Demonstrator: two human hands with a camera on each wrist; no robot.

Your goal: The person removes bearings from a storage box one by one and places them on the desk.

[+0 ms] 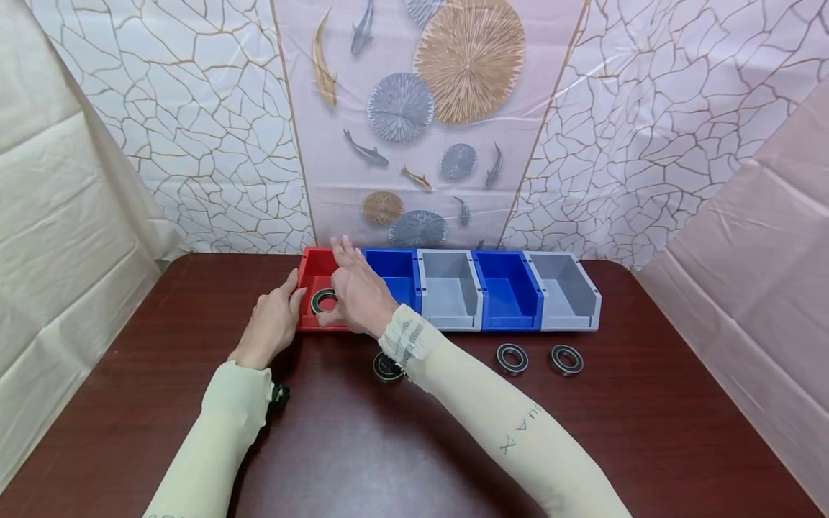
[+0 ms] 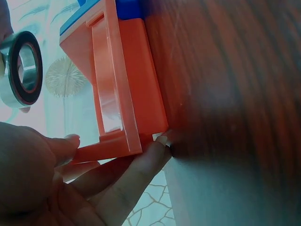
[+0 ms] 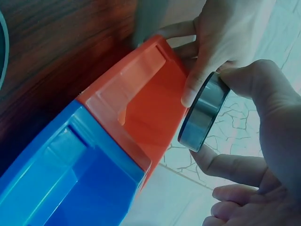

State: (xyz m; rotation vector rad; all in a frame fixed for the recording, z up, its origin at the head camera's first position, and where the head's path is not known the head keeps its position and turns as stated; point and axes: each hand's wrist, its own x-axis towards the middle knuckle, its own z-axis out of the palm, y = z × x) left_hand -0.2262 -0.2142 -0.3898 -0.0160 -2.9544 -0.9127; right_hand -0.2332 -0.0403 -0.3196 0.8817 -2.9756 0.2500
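My right hand pinches a metal ball bearing with black seals between thumb and fingertips. The bearing stands over the open top of the red bin, and in the right wrist view it is tilted nearly on edge. At the bin's left side wall is my left hand, gripping it with the thumb at the top edge and the fingers along the outside. A second bearing lies on the table below my right wrist, partly hidden by the sleeve.
Right of the red bin, a blue bin, a grey bin, another blue bin and another grey bin stand side by side. Two more bearings lie in front of them on the brown table. Patterned cloth hangs behind.
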